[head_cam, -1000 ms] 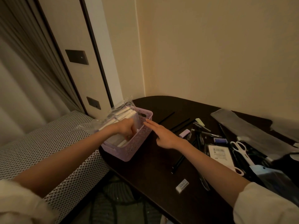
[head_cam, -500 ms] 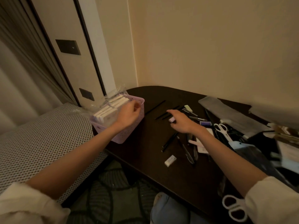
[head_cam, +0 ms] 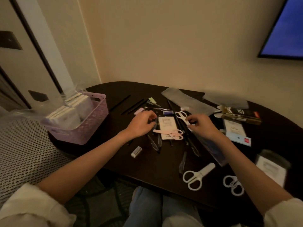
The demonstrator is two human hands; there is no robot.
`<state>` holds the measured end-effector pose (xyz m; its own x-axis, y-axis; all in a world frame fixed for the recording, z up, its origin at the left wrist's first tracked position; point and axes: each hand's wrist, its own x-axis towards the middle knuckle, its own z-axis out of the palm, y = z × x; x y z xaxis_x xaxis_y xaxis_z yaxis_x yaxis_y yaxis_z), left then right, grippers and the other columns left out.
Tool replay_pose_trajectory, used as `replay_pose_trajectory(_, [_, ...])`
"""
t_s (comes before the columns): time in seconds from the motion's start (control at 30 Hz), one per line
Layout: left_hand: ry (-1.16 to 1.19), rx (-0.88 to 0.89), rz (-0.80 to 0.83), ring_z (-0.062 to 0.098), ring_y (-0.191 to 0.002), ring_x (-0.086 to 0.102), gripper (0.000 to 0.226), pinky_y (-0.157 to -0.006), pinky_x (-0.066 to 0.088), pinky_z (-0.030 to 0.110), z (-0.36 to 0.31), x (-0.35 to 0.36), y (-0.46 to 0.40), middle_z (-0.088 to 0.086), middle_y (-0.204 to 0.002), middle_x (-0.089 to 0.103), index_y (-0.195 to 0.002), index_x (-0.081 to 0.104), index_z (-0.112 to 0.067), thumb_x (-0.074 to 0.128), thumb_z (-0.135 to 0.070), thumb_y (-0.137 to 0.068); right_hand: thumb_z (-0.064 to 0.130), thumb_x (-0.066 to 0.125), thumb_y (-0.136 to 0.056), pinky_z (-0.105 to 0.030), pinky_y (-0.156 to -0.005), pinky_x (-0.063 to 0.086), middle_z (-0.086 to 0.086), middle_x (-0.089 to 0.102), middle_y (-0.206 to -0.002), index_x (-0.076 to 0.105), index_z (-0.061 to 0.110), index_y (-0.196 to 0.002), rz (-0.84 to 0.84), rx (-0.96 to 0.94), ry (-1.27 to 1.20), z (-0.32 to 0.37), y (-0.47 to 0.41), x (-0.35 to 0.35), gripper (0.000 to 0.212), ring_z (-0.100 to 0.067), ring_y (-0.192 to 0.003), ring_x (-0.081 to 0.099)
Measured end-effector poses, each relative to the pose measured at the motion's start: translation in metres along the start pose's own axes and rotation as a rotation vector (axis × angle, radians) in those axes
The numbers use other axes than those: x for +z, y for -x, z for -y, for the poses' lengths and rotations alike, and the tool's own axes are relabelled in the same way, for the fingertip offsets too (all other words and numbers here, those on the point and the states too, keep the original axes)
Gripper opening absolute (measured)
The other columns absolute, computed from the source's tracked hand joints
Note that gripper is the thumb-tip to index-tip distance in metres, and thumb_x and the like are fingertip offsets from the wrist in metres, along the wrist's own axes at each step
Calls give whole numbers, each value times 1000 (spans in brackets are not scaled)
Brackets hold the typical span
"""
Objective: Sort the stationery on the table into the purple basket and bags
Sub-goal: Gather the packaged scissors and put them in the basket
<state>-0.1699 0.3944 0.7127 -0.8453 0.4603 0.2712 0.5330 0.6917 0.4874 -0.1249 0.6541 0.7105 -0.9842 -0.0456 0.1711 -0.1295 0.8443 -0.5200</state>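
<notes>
The purple basket (head_cam: 91, 126) stands at the table's left end and holds a clear bag of white pads (head_cam: 70, 112). My left hand (head_cam: 141, 124) hovers over the middle pile, its fingers curled round a black pen (head_cam: 154, 124). My right hand (head_cam: 200, 126) pinches the blade end of white scissors (head_cam: 181, 115). Between the hands lie pink scissors (head_cam: 172, 133) on a white card pack (head_cam: 167, 122). Black pens (head_cam: 154, 143) and a white eraser (head_cam: 136, 151) lie nearer me. Flat clear bags (head_cam: 185, 100) lie at the back.
Two more white scissors (head_cam: 196, 176) (head_cam: 232, 185) lie near the dark table's front edge (head_cam: 147, 177). Boxes and packets (head_cam: 239, 115) crowd the right side. A woven cushion (head_cam: 24, 153) is left of the table, and a blue screen (head_cam: 285, 30) hangs on the wall.
My left hand left the basket and moved right to the pile of pens. My right hand shifted right onto the white scissors. The view swung right and down.
</notes>
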Motion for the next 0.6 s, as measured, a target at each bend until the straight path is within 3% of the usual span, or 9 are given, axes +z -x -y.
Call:
replay_pose_trajectory(0.13, [-38, -14, 69, 15, -107, 60, 28, -90, 53, 34, -4, 20, -3, 5, -118, 63, -120, 60, -12, 62, -14, -92, 16, 68, -87, -32, -93, 45, -2, 66, -110, 71, 13, -109, 66, -87, 110, 1, 7, 11, 22, -17, -106, 58])
replay_pose_trajectory(0.23, [-40, -43, 72, 13, -107, 60, 28, -89, 53, 30, -2, 28, -1, 3, -118, 63, -119, 60, -13, 63, -13, -91, 25, 66, -89, -30, -96, 38, -2, 60, -115, 70, 16, -111, 136, -133, 189, 4, 5, 24, 24, -18, -113, 47])
replay_pose_trajectory(0.47, [-71, -67, 32, 13, -109, 59, 27, -90, 52, 28, 5, 32, 3, 3, -118, 62, -120, 60, -14, 60, -12, -92, 32, 65, -88, -37, -90, 44, -9, 55, -112, 72, 9, -97, 200, -134, 308, 14, -8, 36, 26, -22, -108, 45])
replay_pose_trajectory(0.6, [-61, -140, -31, 14, -100, 63, 27, -85, 55, 34, 13, 23, -13, 4, -114, 63, -116, 64, -13, 53, -4, -93, 35, 64, -89, -35, -90, 45, -8, 51, -116, 70, 9, -99, 198, -136, 337, 16, -10, 38, 28, -21, -108, 45])
